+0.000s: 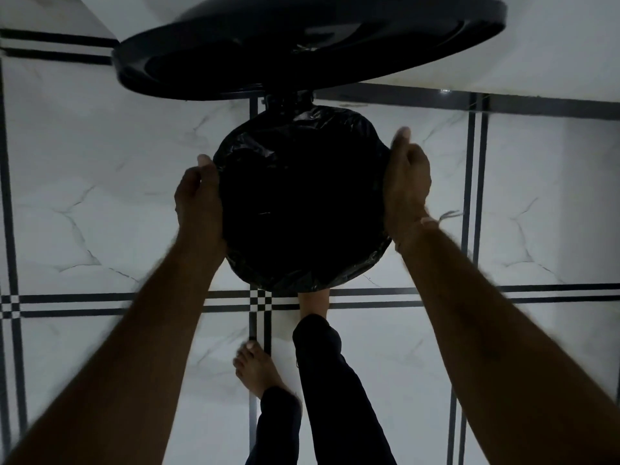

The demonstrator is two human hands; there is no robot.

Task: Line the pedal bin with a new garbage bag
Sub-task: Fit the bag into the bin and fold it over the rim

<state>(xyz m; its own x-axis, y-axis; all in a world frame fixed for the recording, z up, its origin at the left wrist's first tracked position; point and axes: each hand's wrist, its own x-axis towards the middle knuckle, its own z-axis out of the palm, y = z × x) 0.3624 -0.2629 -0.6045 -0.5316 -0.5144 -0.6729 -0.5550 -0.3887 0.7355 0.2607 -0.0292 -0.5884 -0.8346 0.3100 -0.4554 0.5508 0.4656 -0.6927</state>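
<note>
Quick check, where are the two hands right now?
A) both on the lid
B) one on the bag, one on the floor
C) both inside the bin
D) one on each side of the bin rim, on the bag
D: the left hand and right hand sit on opposite sides of the bin, pressing the black bag at the rim, while the lid stands open above, untouched.

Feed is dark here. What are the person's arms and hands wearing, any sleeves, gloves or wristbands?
Both forearms are bare, with no sleeves in view, and neither the left hand nor the right hand is gloved. No rings show in the dim light. A thin thread band circles the right wrist, its loose frayed end sticking outward. The left wrist shows nothing.
</note>
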